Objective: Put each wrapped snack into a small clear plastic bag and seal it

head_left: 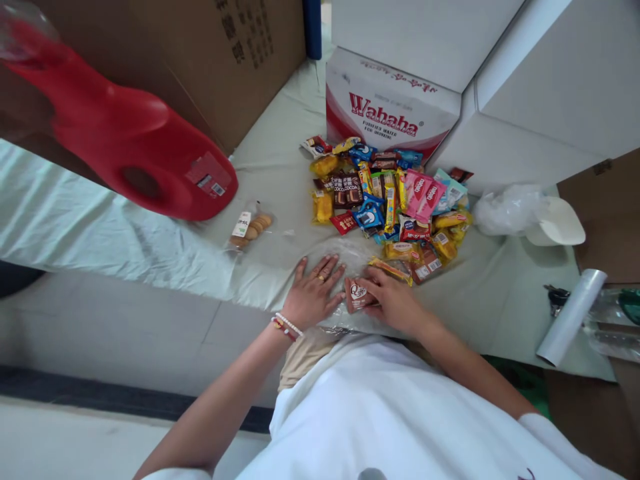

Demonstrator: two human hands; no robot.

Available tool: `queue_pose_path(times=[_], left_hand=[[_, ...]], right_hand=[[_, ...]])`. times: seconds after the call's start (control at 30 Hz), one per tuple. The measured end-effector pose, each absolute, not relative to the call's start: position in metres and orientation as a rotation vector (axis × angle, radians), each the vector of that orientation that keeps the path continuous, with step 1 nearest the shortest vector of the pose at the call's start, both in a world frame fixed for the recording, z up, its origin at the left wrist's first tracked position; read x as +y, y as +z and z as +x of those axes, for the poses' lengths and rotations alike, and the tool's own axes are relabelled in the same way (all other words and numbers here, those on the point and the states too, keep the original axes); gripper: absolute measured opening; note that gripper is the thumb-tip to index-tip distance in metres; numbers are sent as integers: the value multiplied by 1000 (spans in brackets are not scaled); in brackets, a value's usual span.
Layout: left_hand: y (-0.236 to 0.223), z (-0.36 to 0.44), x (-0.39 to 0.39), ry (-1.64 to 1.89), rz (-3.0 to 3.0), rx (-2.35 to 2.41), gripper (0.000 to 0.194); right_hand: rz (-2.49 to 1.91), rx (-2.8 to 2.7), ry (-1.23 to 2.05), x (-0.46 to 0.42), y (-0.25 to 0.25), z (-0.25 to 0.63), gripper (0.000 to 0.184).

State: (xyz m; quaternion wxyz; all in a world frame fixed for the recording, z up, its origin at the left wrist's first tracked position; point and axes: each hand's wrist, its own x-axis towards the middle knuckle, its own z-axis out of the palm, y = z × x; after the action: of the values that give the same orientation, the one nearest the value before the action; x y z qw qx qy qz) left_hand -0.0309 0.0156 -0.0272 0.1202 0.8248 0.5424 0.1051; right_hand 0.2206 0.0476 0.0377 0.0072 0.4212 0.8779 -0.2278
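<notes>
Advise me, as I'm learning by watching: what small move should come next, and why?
Probably release the small brown square packet onto the clear plastic sheet: the right hand grips it there, while the left hand lies spread, seemingly steadying the sheet.

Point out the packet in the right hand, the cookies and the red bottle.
Brown packet (pixel 356 300): head view, on its printed front.
Cookies (pixel 253 231): head view, middle of the row.
Red bottle (pixel 167 143): head view, side of its body.

The head camera looks forward and steeply down from above the white shirt (pixel 380 413), close over the desk (pixel 270 260).
</notes>
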Motion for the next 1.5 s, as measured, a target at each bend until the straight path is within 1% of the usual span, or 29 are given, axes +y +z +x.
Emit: queue_pose_path(times=[0.07, 0.2, 0.3, 0.37, 0.43, 0.47, 0.53, 0.57, 0.63, 0.67, 0.73, 0.8, 0.93, 1.0, 1.07, 1.13, 1.17, 1.27, 1.3, 1.33, 1.4, 1.43, 1.5], left_hand=[[-28, -35, 15, 299, 2411, 1599, 64], [-28, -47, 10, 273, 2409, 1627, 68], [-28, -50, 7, 253, 2409, 1633, 69], [-28, -50, 8, 246, 2412, 1626, 69], [-27, -49, 8, 248, 2415, 1615, 69], [-27, -48, 9, 251, 2415, 1614, 69], [-27, -48, 9, 258, 2411, 1620, 69], [-27, -48, 10, 261, 2410, 1624, 69], [-27, -48, 9, 262, 2406, 1627, 69], [-27, -48, 9, 261, 2403, 1627, 68], [-27, -49, 8, 263, 2394, 1629, 68], [-27, -49, 8, 272, 2385, 1632, 68], [-28, -51, 6, 298, 2367, 1628, 65], [-30, -52, 7, 302, 2360, 1625, 62], [-31, -52, 7, 301, 2357, 1629, 61], [-31, -52, 7, 290, 2362, 1632, 63], [-31, -51, 7, 279, 2369, 1631, 66], [-30, -50, 3, 230, 2390, 1627, 73], [-29, -50, 1, 215, 2390, 1637, 74], [-29, -50, -2, 203, 2384, 1653, 75], [-30, -53, -7, 194, 2364, 1695, 77], [-31, -55, -9, 197, 2354, 1711, 78], [-32, -59, -13, 215, 2343, 1719, 80]], right_hand=[[1293, 2696, -693, 51, 31, 215, 55], [1609, 2520, -630, 42, 20, 208, 56], [1643, 2498, -678, 37, 30, 205, 61], [1587, 2556, -693, 46, 44, 201, 52], [1554, 2632, -601, 69, 58, 194, 36], [1548, 2672, -518, 85, 62, 189, 33], [1495, 2762, -344, 123, 61, 175, 37], [1443, 2796, -300, 143, 57, 167, 42], [1336, 2796, -314, 178, 46, 149, 52], [1296, 2785, -346, 191, 41, 141, 52], [1302, 2793, -429, 206, 36, 132, 42], [1385, 2846, -487, 202, 41, 137, 34], [1600, 3009, -551, 163, 60, 182, 39], [1634, 3039, -647, 144, 65, 203, 36], [1575, 2978, -687, 136, 63, 209, 31], [1563, 2859, -632, 137, 56, 192, 29], [1600, 2791, -586, 141, 52, 177, 32], [1771, 2614, -444, 158, 41, 118, 56], [1800, 2584, -408, 165, 37, 100, 59], [1812, 2556, -393, 172, 35, 84, 57], [1813, 2522, -404, 183, 34, 65, 47], [1811, 2513, -419, 186, 36, 64, 42], [1817, 2553, -402, 186, 49, 77, 39]])
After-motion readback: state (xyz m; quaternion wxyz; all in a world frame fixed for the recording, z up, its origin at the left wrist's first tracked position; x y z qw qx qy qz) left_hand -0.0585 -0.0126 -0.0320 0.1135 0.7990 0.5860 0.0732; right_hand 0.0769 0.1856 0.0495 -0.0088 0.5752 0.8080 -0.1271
